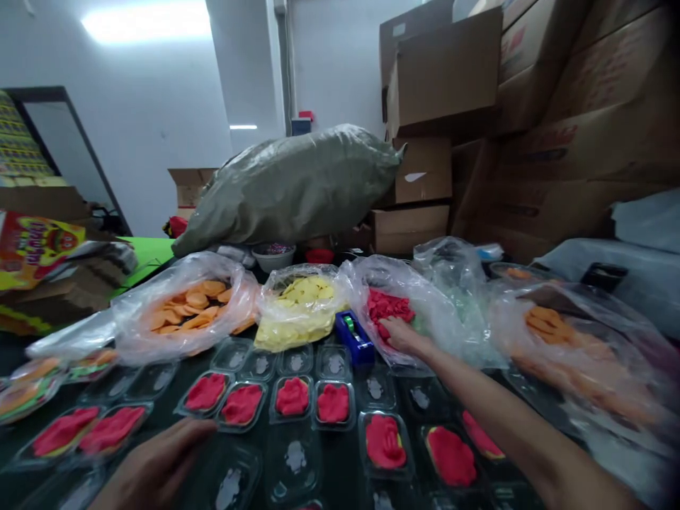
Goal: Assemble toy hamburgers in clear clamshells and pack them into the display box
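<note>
My right hand (401,335) reaches into a clear plastic bag (430,301) of red, crumpled, soft-looking pieces (390,306). Its fingers are closed on a red piece at the bag's near side; the fingertips are partly hidden. My left hand (164,453), slightly blurred, hovers low at the left with fingers stretched out and nothing visible in them. Close to it is a clear plastic tray with a red piece (241,404). Similar filled trays stand in rows, among them one with a red piece (387,440) below my right forearm. An unfilled clear tray (294,460) shows a whitish shape.
Bags of orange discs (194,304) and yellow pieces (305,297) line the back, with another orange bag (552,326) at right. A blue tape dispenser (354,340) stands between bags. Behind lie a large grey-green sack (297,188) and stacked cardboard boxes (446,78).
</note>
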Motion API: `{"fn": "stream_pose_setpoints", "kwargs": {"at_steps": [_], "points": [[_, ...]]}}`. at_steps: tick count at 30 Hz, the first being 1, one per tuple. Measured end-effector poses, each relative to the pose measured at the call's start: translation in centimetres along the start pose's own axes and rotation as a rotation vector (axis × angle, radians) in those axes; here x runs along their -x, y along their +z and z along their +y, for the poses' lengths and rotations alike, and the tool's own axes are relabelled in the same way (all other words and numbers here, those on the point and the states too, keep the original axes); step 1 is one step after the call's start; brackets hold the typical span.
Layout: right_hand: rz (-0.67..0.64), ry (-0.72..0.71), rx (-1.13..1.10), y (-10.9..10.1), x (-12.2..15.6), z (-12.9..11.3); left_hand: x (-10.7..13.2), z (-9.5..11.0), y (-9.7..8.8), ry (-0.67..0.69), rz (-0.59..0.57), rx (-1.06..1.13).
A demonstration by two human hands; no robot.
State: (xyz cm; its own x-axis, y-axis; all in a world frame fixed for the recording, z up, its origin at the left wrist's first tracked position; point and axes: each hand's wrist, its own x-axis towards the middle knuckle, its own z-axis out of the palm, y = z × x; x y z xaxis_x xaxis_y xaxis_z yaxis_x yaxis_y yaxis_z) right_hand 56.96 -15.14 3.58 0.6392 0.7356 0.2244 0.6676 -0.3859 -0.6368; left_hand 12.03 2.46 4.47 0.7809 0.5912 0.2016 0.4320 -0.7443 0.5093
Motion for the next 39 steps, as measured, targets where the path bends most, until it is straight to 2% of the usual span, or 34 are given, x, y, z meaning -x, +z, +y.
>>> {"fn": "stream_pose_setpoints", "kwargs": {"at_steps": [2,4,6,8,10,12,15,17,19,21,26,28,32,35,39], "points": [[-0.046,0.053,-0.041,0.0,-1.2,2.2,-1.4,1.5,2.4,0.143,-0.034,0.024],[-0.051,0.096,-0.091,-0.3,-2.3,3.8,-2.3,3.5,3.5,0.198,-0.085,0.055],[-0.021,0.127,-0.162,-1.0,-2.7,4.5,-3.2,6.0,3.7,0.163,-0.154,0.121],[0.014,0.139,-0.255,-1.8,-2.3,4.0,-4.2,8.6,3.7,0.067,-0.207,0.262],[0.010,0.112,-0.362,-1.9,-0.8,2.1,-5.5,11.1,4.0,-0.050,-0.262,0.489],[-0.055,0.042,-0.461,-1.2,1.2,-1.0,-6.8,13.2,5.0,-0.188,-0.314,0.777],[-0.212,-0.115,-0.574,1.2,4.5,-6.9,-8.1,14.4,6.3,-0.359,-0.286,1.169],[-0.294,-0.221,-0.629,3.3,6.2,-10.7,-8.1,13.7,6.4,-0.349,-0.179,1.327],[-0.342,-0.305,-0.651,5.7,7.3,-13.9,-7.1,12.1,5.7,-0.321,-0.028,1.373],[-0.368,-0.377,-0.611,8.1,8.1,-16.6,-5.2,10.2,4.4,-0.333,0.093,1.325],[-0.408,-0.575,-0.501,13.7,9.9,-21.7,0.0,5.4,1.2,-0.349,0.283,1.153],[-0.490,-0.575,-0.544,15.4,10.5,-23.6,1.5,3.4,0.4,-0.385,0.365,1.132],[-0.771,-0.525,-0.616,17.7,11.4,-27.1,3.9,0.0,-0.7,-0.381,0.489,1.089],[-0.798,-0.494,-0.591,19.2,11.9,-29.0,5.7,-2.0,-1.7,-0.351,0.530,1.123],[-0.861,-0.359,-0.673,22.3,12.2,-31.7,9.0,-5.3,-3.9,-0.488,0.639,1.245]]}}
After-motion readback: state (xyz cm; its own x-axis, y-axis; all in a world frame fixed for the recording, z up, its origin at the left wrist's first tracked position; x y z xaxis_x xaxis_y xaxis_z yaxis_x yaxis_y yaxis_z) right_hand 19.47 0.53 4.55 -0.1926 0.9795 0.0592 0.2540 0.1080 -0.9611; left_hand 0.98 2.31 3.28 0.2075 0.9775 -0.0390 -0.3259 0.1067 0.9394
